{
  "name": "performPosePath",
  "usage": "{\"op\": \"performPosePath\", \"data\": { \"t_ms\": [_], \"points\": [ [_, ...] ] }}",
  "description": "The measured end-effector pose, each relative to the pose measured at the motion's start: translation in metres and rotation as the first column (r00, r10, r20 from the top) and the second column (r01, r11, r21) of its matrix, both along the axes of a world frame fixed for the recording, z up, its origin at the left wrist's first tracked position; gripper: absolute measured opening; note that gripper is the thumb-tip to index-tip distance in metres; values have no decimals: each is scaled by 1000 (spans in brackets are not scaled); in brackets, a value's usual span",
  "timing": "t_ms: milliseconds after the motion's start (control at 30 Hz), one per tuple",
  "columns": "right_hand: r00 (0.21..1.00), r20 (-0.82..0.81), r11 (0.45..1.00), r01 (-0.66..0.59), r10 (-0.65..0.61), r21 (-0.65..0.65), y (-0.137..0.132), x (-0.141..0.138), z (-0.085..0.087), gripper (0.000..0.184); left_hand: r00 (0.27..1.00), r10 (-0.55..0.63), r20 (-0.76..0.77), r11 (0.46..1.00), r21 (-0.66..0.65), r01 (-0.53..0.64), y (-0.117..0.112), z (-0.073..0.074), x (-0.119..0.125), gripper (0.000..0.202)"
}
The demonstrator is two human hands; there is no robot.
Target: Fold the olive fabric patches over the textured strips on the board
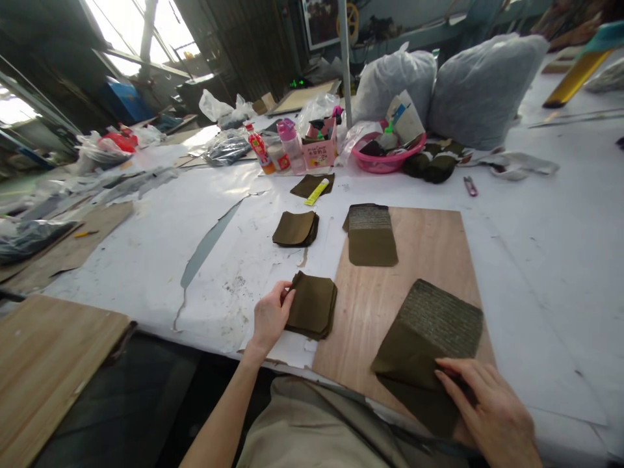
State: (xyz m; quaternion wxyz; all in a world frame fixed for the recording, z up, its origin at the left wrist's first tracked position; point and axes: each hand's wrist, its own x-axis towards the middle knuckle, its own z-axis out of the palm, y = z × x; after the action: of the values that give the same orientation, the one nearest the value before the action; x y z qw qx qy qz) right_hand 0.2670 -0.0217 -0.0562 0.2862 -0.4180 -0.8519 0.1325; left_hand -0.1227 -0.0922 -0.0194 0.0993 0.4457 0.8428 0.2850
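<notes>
My left hand (272,317) pinches the upper left edge of a stack of olive fabric pieces (314,302), which lies partly on the wooden board (336,361). With thumb and fingers together, my right hand (487,403) grips an edge of a larger olive fabric piece (414,344). A rough, greyish band (439,315) runs across that piece's far part, and its near end hangs toward the table edge. Farther up the board lies another olive piece (373,247) with a similar band. A second small fabric stack (295,229) sits beyond my left hand.
A yellow tube (316,192) rests on dark fabric (299,186). Behind it stand a red-labelled bottle (259,149), a pink bottle (291,144) and a pink basket (385,162) of supplies. Small snips (470,186) lie to the right. Large stuffed bags (482,91) stand at the back.
</notes>
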Motion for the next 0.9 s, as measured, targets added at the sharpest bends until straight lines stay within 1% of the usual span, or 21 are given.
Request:
{"op": "performPosePath", "data": {
  "t_ms": [33, 100, 233, 300, 400, 467, 500, 533, 600, 667, 733, 833, 900],
  "points": [
    [1000, 11, 1000, 1, -1, -6, 0, 0, 0, 27, 998, 11, -68, 999, -45, -15, -1, -5, -3, 22],
    [1000, 25, 1000, 0, 0, -16, -1, 1, -1, 25, 989, 10, -144, 996, -89, -23, -3, -11, -4, 26],
    [1000, -3, 999, -26, 26, -41, -3, 3, 2, 25, 981, -18, -194, 995, -96, 0, -4, -12, -2, 29],
    [999, -39, 997, -38, 36, -69, -4, 4, 4, 24, 985, -50, -163, 997, -74, 38, -4, -11, -5, 29],
    [997, -75, 993, -34, 25, -111, -4, 6, 7, 23, 994, -101, -38, 995, 8, 101, -3, -11, -12, 30],
    [997, -76, 992, -29, 20, -122, -4, 5, 8, 24, 992, -120, 43, 991, 69, 117, -4, -12, -16, 32],
    [997, -73, 992, -28, 20, -124, -4, 5, 8, 24, 991, -122, 56, 990, 79, 118, -3, -13, -18, 33],
    [998, -69, 992, -23, 15, -125, -4, 4, 8, 24, 992, -121, 41, 991, 67, 118, -3, -13, -19, 33],
    [998, -59, 992, -8, 1, -126, -5, 2, 9, 24, 990, -127, -54, 992, -14, 127, -3, -14, -19, 33],
    [998, -54, 992, 8, -15, -124, -5, 0, 10, 23, 975, -153, -164, 985, -100, 138, -2, -14, -19, 33],
    [998, -57, 992, 11, -18, -122, -6, -2, 12, 23, 960, -170, -224, 980, -144, 140, -1, -13, -17, 34],
    [998, -67, 993, 4, -12, -120, -7, -3, 13, 21, 944, -175, -281, 978, -157, 134, -1, -12, -15, 38],
    [998, -65, 993, 9, -17, -119, -7, -3, 13, 19, 921, -166, -352, 984, -115, 133, 0, -12, -14, 43]
  ]
}}
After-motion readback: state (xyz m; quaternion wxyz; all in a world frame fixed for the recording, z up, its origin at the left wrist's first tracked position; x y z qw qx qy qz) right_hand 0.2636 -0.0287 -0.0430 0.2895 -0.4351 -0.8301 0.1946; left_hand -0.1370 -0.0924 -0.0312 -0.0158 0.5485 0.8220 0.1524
